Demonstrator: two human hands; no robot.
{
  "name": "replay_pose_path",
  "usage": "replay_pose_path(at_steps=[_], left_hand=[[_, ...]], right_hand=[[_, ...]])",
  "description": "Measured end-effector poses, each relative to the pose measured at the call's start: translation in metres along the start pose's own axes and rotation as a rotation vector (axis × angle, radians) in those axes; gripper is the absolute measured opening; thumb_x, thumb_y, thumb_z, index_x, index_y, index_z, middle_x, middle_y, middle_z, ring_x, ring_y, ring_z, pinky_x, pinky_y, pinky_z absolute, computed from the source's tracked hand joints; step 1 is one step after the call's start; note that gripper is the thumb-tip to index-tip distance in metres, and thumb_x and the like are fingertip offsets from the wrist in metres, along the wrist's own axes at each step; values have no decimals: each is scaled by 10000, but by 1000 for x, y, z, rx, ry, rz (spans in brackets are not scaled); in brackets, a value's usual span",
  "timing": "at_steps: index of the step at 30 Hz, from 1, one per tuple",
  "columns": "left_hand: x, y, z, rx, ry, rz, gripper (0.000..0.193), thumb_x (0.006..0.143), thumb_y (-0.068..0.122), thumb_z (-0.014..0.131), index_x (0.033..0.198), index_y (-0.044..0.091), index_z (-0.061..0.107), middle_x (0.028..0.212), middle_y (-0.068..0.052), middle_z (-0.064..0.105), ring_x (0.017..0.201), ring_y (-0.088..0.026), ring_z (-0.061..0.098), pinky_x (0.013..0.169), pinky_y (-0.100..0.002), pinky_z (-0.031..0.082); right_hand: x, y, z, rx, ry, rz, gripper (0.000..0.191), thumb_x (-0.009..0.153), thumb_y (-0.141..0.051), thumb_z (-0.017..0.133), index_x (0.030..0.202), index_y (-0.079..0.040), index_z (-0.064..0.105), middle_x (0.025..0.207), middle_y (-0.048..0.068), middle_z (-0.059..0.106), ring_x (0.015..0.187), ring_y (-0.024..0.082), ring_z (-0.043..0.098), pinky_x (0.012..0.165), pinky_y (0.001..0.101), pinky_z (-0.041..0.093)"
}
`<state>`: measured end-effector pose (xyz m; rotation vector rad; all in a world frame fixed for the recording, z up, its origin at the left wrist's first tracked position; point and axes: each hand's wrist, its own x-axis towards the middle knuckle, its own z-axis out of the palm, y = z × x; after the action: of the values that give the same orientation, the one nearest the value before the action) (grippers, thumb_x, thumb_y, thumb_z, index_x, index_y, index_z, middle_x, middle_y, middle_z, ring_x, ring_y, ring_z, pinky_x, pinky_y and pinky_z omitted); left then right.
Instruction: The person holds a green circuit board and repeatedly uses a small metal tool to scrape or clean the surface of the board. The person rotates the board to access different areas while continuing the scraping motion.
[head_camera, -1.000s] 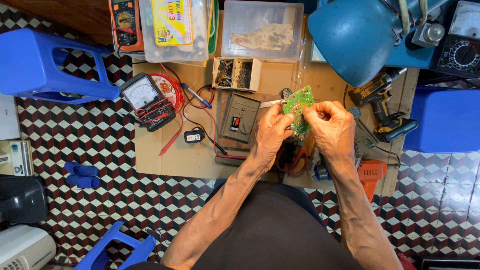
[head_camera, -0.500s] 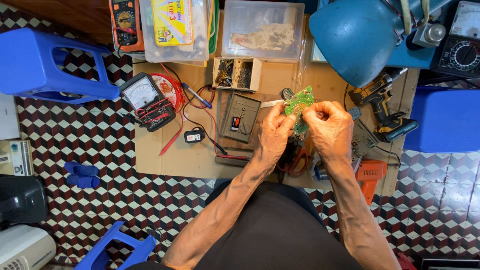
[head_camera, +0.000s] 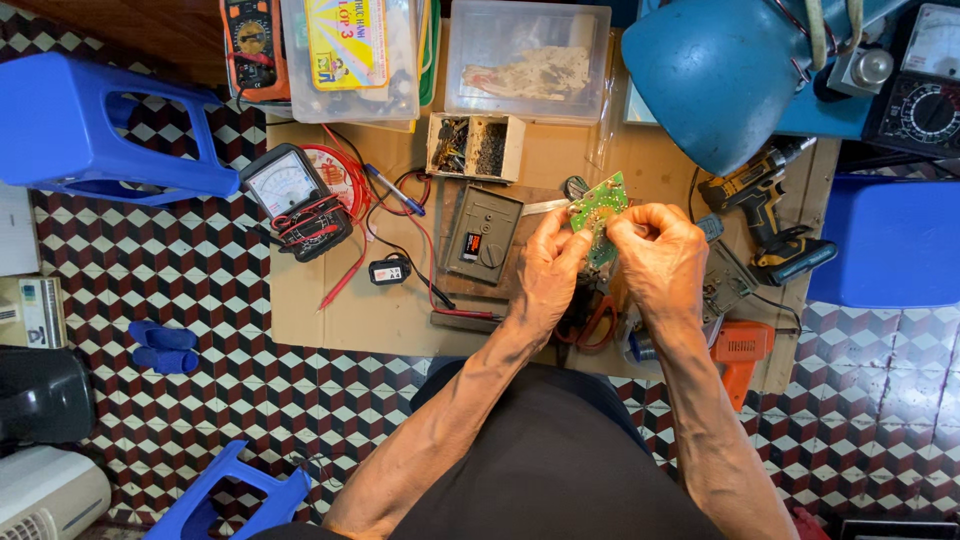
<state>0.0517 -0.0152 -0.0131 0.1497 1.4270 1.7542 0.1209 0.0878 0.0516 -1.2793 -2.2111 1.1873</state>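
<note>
A small green circuit board (head_camera: 598, 208) is held up between both hands above a cardboard sheet (head_camera: 330, 310) laid on the floor. My left hand (head_camera: 548, 268) pinches its lower left edge. My right hand (head_camera: 660, 262) grips its right side with curled fingers. A grey switch plate (head_camera: 482, 235) lies flat just left of my left hand. Red-handled pliers (head_camera: 598, 325) lie under my wrists, partly hidden.
An analog multimeter (head_camera: 296, 198) with red leads, a blue pen (head_camera: 392, 190), a small box of screws (head_camera: 475, 147), clear plastic boxes (head_camera: 528, 60), a blue lamp shade (head_camera: 720, 70), a cordless drill (head_camera: 765, 205), an orange tool (head_camera: 738, 350), blue stools (head_camera: 90, 130).
Both hands and the board have stayed in nearly the same spot; the fingers of my right hand have shifted slightly on the board.
</note>
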Motion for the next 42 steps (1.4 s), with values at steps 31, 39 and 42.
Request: replay_pose_path(at_steps=[31, 39, 42], left_hand=[[2, -9, -1, -1, -11, 12, 378, 1019, 140, 598, 1377, 22, 577, 859, 45, 706, 754, -4, 532, 669, -188, 433], [2, -3, 0, 73, 12, 19, 380, 1011, 140, 593, 1371, 20, 583, 884, 37, 729, 777, -20, 560, 694, -205, 457], [-1, 5, 0, 6, -16, -78, 392, 1012, 160, 572, 1391, 65, 554, 931, 4, 739, 803, -54, 581, 734, -223, 484]], right_hand=[[1, 6, 4, -2, -14, -2, 176, 867, -141, 752, 892, 32, 735, 854, 97, 704, 757, 145, 660, 696, 300, 516], [-1, 2, 4, -6, -25, 22, 183, 879, -139, 756, 883, 42, 726, 837, 90, 688, 748, 136, 644, 684, 297, 508], [2, -4, 2, 16, -26, 37, 156, 871, -126, 744, 895, 29, 740, 848, 46, 690, 746, 99, 627, 672, 263, 501]])
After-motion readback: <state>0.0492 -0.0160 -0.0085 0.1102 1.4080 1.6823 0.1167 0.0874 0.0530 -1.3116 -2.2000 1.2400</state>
